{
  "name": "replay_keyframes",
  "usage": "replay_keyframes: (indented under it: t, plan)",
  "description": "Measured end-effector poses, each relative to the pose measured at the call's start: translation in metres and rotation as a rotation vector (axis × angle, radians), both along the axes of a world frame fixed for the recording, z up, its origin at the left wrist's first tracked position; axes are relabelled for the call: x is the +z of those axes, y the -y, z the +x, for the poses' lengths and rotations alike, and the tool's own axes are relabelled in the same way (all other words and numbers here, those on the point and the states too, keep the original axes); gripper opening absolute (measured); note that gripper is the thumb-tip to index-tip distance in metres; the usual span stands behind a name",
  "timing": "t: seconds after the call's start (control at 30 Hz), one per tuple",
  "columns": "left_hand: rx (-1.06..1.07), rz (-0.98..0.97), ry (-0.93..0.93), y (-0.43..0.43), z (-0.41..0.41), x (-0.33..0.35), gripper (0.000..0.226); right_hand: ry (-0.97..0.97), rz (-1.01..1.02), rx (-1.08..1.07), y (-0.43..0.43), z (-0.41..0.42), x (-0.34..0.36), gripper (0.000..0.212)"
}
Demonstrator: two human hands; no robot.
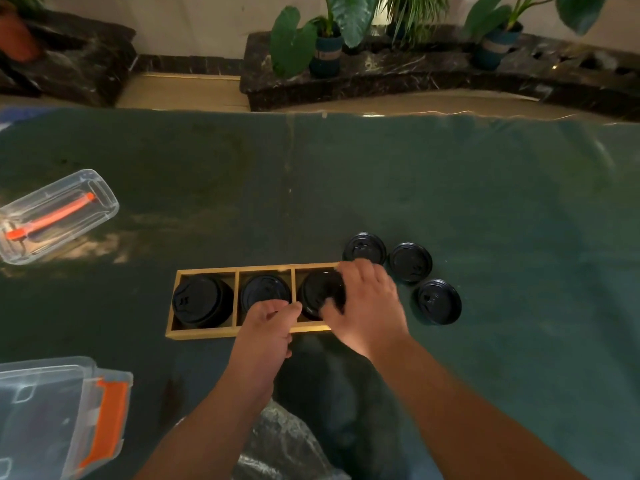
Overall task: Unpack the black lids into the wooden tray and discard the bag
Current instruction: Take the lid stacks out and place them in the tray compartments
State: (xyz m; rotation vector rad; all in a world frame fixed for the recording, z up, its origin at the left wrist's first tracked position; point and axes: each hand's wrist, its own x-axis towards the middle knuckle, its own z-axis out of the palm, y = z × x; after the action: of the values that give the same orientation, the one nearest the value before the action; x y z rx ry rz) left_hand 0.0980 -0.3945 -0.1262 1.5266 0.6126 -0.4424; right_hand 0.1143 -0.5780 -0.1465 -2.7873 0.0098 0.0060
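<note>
Wooden tray [204, 336] with three compartments lies on the green table cover [485, 202], near the table's front edge. Left compartment holds a stack of black lids [202, 301]; middle compartment holds a second stack [265, 292]. Right hand [363, 303] is closed around a third stack [320, 292] standing in the right compartment, fingers wrapped over its right side and thumb at its near edge. Left hand [266, 327] rests on the tray's front wall, thumb and fingers pinched narrowly at the divider between middle and right compartments; whether they grip anything cannot be told. Three loose lids [410, 261] lie flat on the cover just right of the tray, close together. Crumpled clear bag [280, 445] lies at the bottom edge between the forearms. Two clear plastic boxes [59, 214] with orange parts stand at left.
</note>
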Motion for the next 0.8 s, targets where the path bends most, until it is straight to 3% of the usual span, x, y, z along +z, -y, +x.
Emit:
replay_keyframes:
  t: [0.03,0.1,0.17,0.23,0.37,0.43,0.5,0.53,0.6,0.7,0.73,0.8]
  plan:
    - [-0.011,0.002,-0.002,0.001,-0.002,0.001,0.017,0.023,-0.014,-0.061,0.013,-0.008,-0.005,0.05]
    - [-0.033,-0.009,-0.029,0.005,-0.006,0.002,0.017,-0.129,-0.132,-0.13,0.032,-0.017,-0.015,0.047]
    - [-0.095,-0.029,-0.052,0.016,-0.012,0.002,0.019,-0.312,-0.284,-0.105,0.043,-0.022,-0.028,0.044]
    - [-0.189,-0.022,-0.048,0.028,-0.018,0.001,0.022,-0.33,-0.316,-0.063,0.049,-0.027,-0.029,0.032]
    - [-0.298,0.006,-0.094,0.055,-0.02,-0.001,0.033,0.016,-0.009,-0.029,0.057,-0.065,-0.015,0.011]
    - [-0.31,-0.024,-0.16,0.068,-0.021,-0.002,0.034,0.158,0.157,0.209,0.049,-0.097,-0.01,0.008]
    - [-0.347,0.056,-0.126,0.078,-0.024,-0.007,0.021,0.198,0.244,0.394,0.053,-0.118,-0.011,0.016]
    - [-0.346,0.11,-0.108,0.08,-0.026,-0.008,0.019,0.2,0.242,0.384,0.064,-0.119,-0.014,0.025]
    - [-0.311,0.159,-0.12,0.081,-0.027,-0.008,0.02,0.148,0.146,0.144,0.092,-0.108,-0.021,0.042]
    - [-0.319,0.189,-0.129,0.086,-0.029,-0.008,0.018,-0.147,-0.17,-0.288,0.132,-0.071,-0.027,0.046]
    - [-0.329,0.195,-0.129,0.087,-0.029,-0.009,0.018,-0.27,-0.255,-0.307,0.138,-0.063,-0.029,0.04]
    - [-0.335,0.203,-0.133,0.091,-0.028,-0.009,0.016,-0.313,-0.354,-0.213,0.141,-0.058,-0.029,0.028]
